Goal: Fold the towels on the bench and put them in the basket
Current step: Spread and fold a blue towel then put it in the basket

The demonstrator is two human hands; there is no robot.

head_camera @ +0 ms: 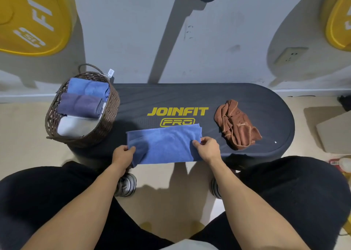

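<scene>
Three folded towels [81, 105] already sit in the basket [112, 105], left of our fingers [196, 143]. Both hands pinch the blue towel [165, 145] half-folded on the desk [190, 95]; the brown towel [237, 126], to their right, waits crumpled.

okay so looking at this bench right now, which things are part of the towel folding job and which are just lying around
Part of the job: blue towel, held by left hand and right hand; crumpled brown towel; bench; basket with three folded towels.

Just lying about: yellow weight plates, wall socket, bottle on the floor.
</scene>
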